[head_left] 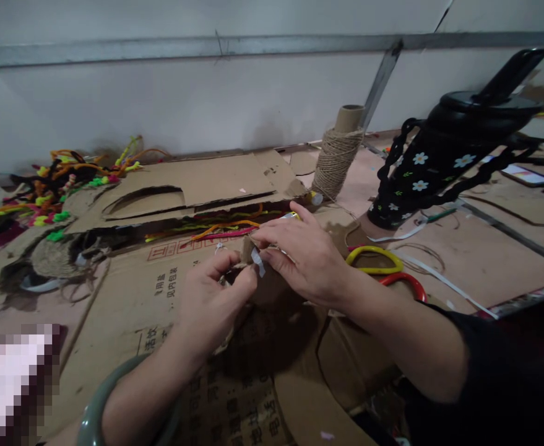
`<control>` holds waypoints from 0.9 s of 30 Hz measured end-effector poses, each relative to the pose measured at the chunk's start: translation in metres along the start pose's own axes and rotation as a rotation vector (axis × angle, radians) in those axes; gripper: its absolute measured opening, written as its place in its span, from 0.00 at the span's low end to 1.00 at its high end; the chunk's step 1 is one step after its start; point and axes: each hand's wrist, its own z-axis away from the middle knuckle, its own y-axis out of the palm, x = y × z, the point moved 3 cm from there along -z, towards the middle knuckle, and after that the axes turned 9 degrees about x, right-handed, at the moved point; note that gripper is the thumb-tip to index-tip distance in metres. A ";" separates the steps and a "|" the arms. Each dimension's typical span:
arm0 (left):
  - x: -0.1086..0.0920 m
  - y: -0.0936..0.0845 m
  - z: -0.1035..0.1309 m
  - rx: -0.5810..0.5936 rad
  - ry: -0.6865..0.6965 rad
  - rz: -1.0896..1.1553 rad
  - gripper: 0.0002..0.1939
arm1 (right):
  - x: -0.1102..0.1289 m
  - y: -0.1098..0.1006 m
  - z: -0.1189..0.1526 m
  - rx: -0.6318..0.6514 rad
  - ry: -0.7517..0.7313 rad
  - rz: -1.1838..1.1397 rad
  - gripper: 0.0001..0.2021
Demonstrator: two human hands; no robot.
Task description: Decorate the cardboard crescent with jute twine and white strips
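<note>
My left hand (220,297) is closed, its thumb and fingers pinching a small cardboard piece (248,249) from the left. A whitish strip (258,262) lies against that piece, between the two hands. From the right, my right hand (302,257) has its thumb and fingers on the same piece, covering part of it. Beneath both hands is printed cardboard (127,303). Pipe cleaners (225,231) in pink, orange and green lie just behind the hands.
Twine on a cardboard tube (338,158) stands behind, with a black flowered tumbler (432,164) to its right. Yellow and red scissor handles (377,260) lie beside my right wrist. A cut cardboard sheet (216,176), colourful pipe cleaners (62,176) and a phone (526,173) are further out.
</note>
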 end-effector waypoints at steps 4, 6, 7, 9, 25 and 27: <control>-0.002 0.003 0.000 0.069 0.010 -0.113 0.08 | -0.002 0.000 -0.002 0.134 0.065 -0.104 0.11; -0.002 0.004 0.001 0.096 0.014 -0.140 0.08 | -0.003 -0.001 -0.003 0.187 0.077 -0.164 0.09; -0.002 0.004 0.002 0.107 0.017 -0.148 0.07 | -0.004 -0.001 -0.003 0.193 0.075 -0.189 0.08; -0.002 0.005 0.003 0.124 0.019 -0.154 0.07 | -0.004 -0.003 -0.003 0.175 0.071 -0.222 0.06; 0.008 0.001 0.001 0.087 0.035 0.065 0.08 | -0.004 -0.006 -0.002 0.077 0.126 -0.163 0.13; 0.008 -0.001 0.000 0.074 0.062 0.090 0.08 | -0.001 -0.005 -0.001 0.089 0.088 -0.076 0.13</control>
